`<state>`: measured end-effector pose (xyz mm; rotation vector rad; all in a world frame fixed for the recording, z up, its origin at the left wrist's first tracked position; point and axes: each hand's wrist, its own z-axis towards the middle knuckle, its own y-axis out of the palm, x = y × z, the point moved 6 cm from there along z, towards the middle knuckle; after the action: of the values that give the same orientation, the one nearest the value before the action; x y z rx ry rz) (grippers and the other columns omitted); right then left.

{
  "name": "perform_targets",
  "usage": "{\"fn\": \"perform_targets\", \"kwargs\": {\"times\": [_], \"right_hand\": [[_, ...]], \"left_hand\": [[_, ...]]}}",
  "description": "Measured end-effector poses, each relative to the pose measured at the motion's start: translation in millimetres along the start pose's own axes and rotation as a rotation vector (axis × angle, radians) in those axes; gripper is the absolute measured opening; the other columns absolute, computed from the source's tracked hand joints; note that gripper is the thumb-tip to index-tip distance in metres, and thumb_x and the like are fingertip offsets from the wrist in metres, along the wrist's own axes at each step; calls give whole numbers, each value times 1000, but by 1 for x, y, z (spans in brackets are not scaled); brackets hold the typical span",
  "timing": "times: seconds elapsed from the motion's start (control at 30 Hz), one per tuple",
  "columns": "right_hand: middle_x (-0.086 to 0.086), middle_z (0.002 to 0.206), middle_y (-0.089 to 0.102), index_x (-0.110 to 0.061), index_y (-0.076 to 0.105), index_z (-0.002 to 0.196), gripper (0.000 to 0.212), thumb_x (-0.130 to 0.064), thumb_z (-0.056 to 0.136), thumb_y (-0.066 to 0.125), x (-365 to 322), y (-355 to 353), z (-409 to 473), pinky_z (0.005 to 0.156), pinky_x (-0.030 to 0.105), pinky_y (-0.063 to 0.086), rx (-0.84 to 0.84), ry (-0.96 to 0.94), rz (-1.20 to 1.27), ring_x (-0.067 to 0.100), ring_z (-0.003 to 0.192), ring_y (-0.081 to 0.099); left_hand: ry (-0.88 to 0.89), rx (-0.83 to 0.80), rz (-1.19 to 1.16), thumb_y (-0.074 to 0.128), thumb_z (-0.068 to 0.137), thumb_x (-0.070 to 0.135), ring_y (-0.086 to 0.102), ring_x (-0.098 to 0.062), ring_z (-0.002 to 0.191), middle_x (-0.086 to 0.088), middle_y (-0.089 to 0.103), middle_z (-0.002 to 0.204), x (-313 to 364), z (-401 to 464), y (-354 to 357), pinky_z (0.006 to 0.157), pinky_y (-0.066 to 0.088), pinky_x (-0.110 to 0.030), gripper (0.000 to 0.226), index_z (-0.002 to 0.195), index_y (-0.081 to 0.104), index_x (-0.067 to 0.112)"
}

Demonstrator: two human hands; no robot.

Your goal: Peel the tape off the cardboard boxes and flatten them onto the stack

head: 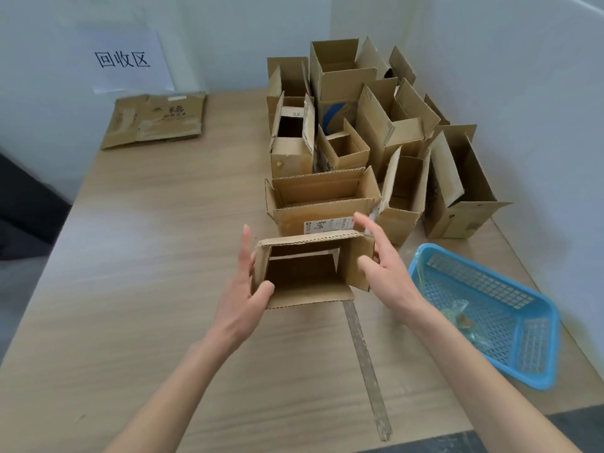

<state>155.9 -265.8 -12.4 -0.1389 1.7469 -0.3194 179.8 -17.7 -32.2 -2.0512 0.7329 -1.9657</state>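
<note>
Between our hands we hold a small open cardboard box [310, 273] above the near table [147, 256]: left hand [243, 289] grips its left wall, right hand [384, 266] presses straight-fingered on its right flap. Peeled tape strip [366, 364] trails from it; flattened stack [153, 120] lies far left.

Two bare forearms rising from the bottom edge of the frame toward its centre. No sleeves, uncovered right down to the lower edge. Left hand [243, 289] and right hand [380, 259] both ungloved, slender, fingers long. Short, plain nails.
</note>
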Motion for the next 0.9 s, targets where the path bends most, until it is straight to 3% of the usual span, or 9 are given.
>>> {"fn": "perform_targets", "kwargs": {"times": [0.13,0.23,0.3,0.4,0.47,0.6,0.7,0.8,0.9], "right_hand": [[3,126,63,-35,67,108,32,-31,91,41,20,16,2,81,49,60,-29,179,344,26,104,59],[11,106,71,-18,65,93,40,-55,99,50,56,26,-1,80,46,56,91,368,373,22,92,65],[9,113,71,-26,65,102,14,-37,96,66,81,32,-6,89,46,56,142,356,217,22,98,68],[-2,129,66,-45,56,127,54,-3,93,62,113,51,-17,96,37,57,29,353,158,14,115,66],[-9,146,54,-50,47,140,70,3,95,56,126,63,-24,108,35,47,-56,343,71,6,136,46],[-17,143,47,-49,35,148,72,-9,92,56,141,67,-34,87,23,44,-107,310,-188,-5,109,56],[-4,140,43,-42,42,144,66,-24,83,60,136,70,-27,83,33,49,-47,147,-683,12,104,58],[3,164,18,-33,40,149,65,-32,87,58,138,93,-13,120,39,28,-105,-81,-887,22,148,25],[3,171,1,-35,26,159,65,-51,97,42,147,115,-1,128,44,2,-172,-228,-970,18,158,-4]], "left_hand": [[134,-78,88,41,83,17,29,9,144,30,30,158,-12,-15,-12,115,27,-15,80,156,26,49],[179,-220,292,41,84,16,13,4,152,25,19,165,-44,-30,-9,120,14,-17,79,154,28,50],[181,-359,419,39,88,18,2,5,152,25,8,166,-72,-45,1,122,4,-16,75,154,27,53],[134,-539,542,26,91,26,-4,1,153,25,0,166,-109,-66,19,124,1,-21,69,155,24,52],[121,-588,623,14,87,36,-4,-4,155,21,-1,166,-126,-74,26,126,-2,-25,71,158,20,44],[203,-425,784,18,91,40,26,-11,149,14,31,162,-135,-67,32,120,23,-33,70,159,29,33],[264,-269,829,34,100,49,51,-20,130,4,52,142,-137,-52,37,101,44,-38,54,148,50,30],[238,-207,768,36,99,59,26,-23,148,-4,33,159,-145,-38,46,118,21,-39,50,136,60,35],[192,-185,717,35,95,65,-6,-14,157,4,9,170,-148,-24,53,126,-3,-40,44,123,57,38]]}}
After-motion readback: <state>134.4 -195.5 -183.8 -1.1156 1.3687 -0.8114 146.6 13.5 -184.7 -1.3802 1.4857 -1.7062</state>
